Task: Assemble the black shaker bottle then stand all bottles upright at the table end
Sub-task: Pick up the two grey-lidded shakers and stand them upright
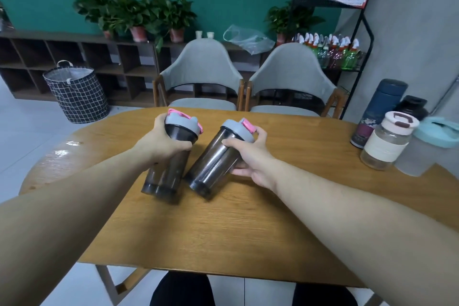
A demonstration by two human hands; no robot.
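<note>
each hand grips a dark shaker mid-tabletop: left hand (pixel 162 145) wraps the left shaker (pixel 171 156), right hand (pixel 248 156) wraps the right shaker (pixel 218 156). both lidded and tilted, likely in transit to the bottles (pixel 387 140) standing at the right end.

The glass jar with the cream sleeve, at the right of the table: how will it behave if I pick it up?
The glass jar looks rigid and probably breakable, as its wall is clear. It seems empty, so likely moderate in weight. The cream sleeve should give grip; standing upright on a broad base, it seems unlikely to tip.
</note>
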